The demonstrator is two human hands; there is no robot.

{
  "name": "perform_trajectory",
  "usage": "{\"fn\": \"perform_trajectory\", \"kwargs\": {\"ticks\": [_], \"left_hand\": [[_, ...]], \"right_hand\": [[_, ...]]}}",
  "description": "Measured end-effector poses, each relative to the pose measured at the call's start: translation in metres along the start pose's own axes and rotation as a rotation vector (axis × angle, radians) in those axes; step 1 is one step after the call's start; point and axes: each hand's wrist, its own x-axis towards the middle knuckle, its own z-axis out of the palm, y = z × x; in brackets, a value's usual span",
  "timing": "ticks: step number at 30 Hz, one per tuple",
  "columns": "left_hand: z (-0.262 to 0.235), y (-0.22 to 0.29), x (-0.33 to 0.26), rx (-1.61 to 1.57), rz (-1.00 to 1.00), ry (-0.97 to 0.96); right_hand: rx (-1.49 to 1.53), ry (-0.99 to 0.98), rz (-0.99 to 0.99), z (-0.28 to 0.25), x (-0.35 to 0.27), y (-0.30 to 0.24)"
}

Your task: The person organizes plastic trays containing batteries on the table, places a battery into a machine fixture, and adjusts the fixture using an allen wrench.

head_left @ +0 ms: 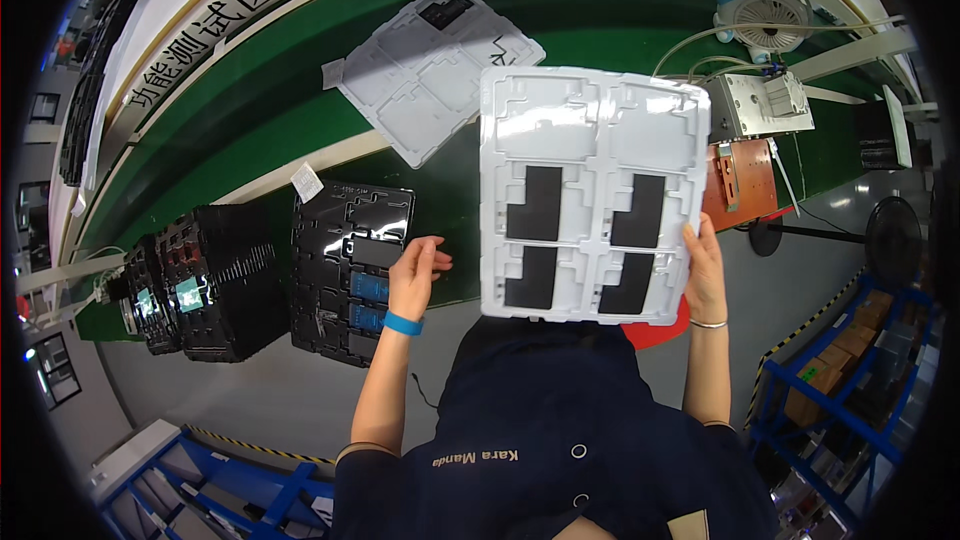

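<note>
My right hand (704, 265) grips the right edge of a white plastic tray (545, 130), which is held up in front of my body. Several dark, notched flat pieces (540, 202) sit in the tray's lower compartments, while its two upper compartments hold none. My left hand (416, 275), with a blue wristband, is beside the right edge of a glossy black tray (345, 210). Its fingers are loosely bent and partly stretched out, with nothing visible in them. Blue-faced pieces (369, 287) lie in the black tray, close to that hand.
Another white tray (400, 90) lies on the green bench (290, 90), with a dark piece at its far end. Stacked black trays (225, 280) stand at the left. A fan (765, 15), a metal fixture (750, 105) and an orange-brown block (745, 180) are at the right.
</note>
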Motion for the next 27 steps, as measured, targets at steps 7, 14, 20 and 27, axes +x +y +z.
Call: {"fn": "perform_trajectory", "kwargs": {"ticks": [7,14,20,27], "left_hand": [[0.020,0.009,-0.001,-0.337,-0.094,-0.250],[0.037,-0.020,0.016,-0.161,-0.010,-0.233],[0.046,-0.030,0.056,0.072,0.224,-0.095],[0.050,-0.008,0.104,0.211,0.371,0.105]], "right_hand": [[0.066,-0.025,0.084,0.018,0.027,0.030],[-0.068,0.076,0.087,-0.001,0.050,0.072],[-0.468,0.181,-0.020,-0.016,0.056,0.093],[-0.740,0.114,0.128,-0.016,0.058,0.088]]}}
